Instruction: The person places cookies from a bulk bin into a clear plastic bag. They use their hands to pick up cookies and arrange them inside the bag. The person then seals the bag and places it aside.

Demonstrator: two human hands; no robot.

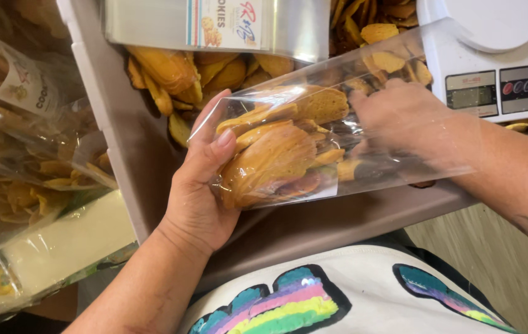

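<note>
Fingers of left hand wrap the closed end of a clear bag, frame centre; right hand is inside its open end, grip unclear through film. Cookies inside look thin, brittle; film slippery, crinkly. Best cradled from beneath, not squeezed. Grey tray below, scale upper right.

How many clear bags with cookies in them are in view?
3: one bag held between the left hand and right hand, one labelled bag at the top, one at far left. Others may be hidden.

The right hand is veiled inside the clear bag.
</note>
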